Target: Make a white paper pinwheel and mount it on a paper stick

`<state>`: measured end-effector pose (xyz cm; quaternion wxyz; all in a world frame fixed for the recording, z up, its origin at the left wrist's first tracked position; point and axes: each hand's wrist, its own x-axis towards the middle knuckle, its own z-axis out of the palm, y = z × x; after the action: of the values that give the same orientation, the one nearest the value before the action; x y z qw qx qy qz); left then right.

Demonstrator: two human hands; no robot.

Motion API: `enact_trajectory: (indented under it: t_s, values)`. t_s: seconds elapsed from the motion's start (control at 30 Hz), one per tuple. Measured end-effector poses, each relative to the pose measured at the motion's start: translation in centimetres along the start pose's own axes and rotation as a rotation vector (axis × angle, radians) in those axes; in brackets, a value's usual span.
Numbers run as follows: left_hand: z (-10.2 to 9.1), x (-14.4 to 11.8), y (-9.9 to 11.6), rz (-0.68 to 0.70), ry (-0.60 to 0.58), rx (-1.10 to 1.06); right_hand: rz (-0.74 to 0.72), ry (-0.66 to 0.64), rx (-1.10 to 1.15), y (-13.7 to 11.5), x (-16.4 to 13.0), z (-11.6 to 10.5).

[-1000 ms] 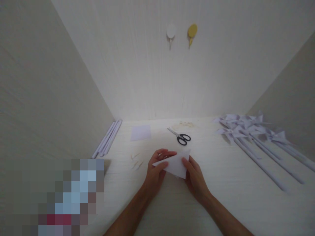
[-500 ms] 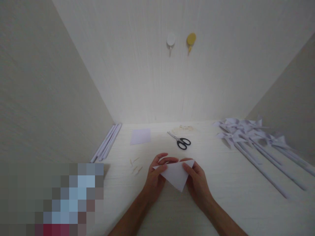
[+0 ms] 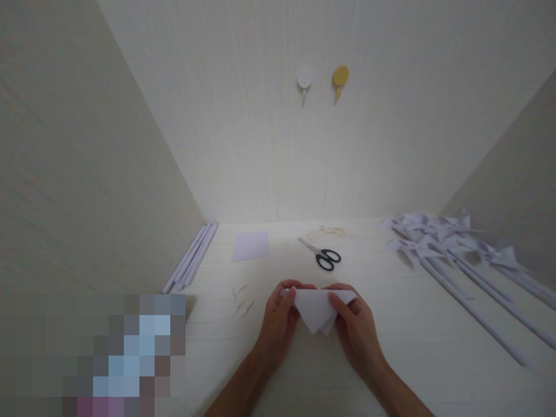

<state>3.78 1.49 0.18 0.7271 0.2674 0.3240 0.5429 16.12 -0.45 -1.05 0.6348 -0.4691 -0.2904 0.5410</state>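
A white sheet of paper (image 3: 316,308), folded into a triangle with its points downward, is held above the table between both hands. My left hand (image 3: 280,315) pinches its left end, thumb in front and fingers behind. At the right end my right hand (image 3: 354,318) grips it the same way, the thumb pressed on the paper near the top fold. Two lower corners of the paper sit slightly apart. Beyond the hands lie scissors (image 3: 322,255) with black handles, their blades pointing to the far left.
A square paper sheet (image 3: 251,246) lies at the back left, near several rolled paper sticks (image 3: 195,255). Small thin pieces (image 3: 242,300) lie left of my hands, and more pale bits (image 3: 332,231) behind the scissors. Paper pinwheels (image 3: 428,243) on sticks occupy the right side. Two hooks (image 3: 341,76) hang on the wall.
The paper has turned so that its fold runs level along the top, and its lower corners now show apart. My left hand's fingers have closed in behind the paper.
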Motion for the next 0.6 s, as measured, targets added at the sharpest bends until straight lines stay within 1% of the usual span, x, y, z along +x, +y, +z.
enact_trajectory:
  t_s: [0.17,0.37,0.6]
  values:
    - [-0.10,-0.12,-0.06,-0.008,-0.025,-0.024,0.010,0.014,0.034,-0.13,-0.07,0.25]
    - [-0.28,-0.17,-0.08,0.036,-0.122,0.002,0.041,0.007,0.068,-0.09,-0.25,0.44]
    - [-0.58,-0.18,-0.09,0.088,-0.095,0.102,0.030,-0.009,-0.069,0.24,-0.31,0.37]
